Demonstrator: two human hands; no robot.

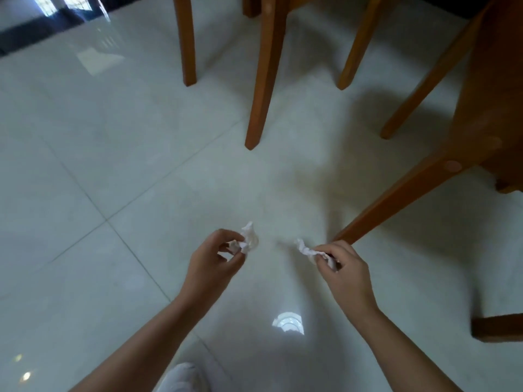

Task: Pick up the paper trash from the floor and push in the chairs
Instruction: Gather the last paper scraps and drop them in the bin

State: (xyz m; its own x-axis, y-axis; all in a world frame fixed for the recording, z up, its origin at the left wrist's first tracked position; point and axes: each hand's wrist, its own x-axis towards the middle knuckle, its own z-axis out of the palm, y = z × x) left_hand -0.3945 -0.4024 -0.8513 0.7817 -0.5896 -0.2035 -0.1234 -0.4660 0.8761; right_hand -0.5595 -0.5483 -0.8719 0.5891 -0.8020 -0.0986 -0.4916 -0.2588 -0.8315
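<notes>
My left hand (215, 261) pinches a crumpled white paper scrap (249, 239) just above the pale tiled floor. My right hand (342, 267) grips a second crumpled white paper scrap (307, 250), which sticks out to the left of its fingers. The two hands are a short gap apart, low in the middle of the view. A wooden chair (481, 114) stands at the right, its near leg (396, 205) slanting down to the floor just behind my right hand. No other paper shows on the floor.
Several more brown wooden legs (263, 80) stand on the tiles at the top centre. A wooden foot (498, 326) sits at the right edge. My knee in white cloth (181, 377) shows at the bottom. Glossy floor stretches to the left.
</notes>
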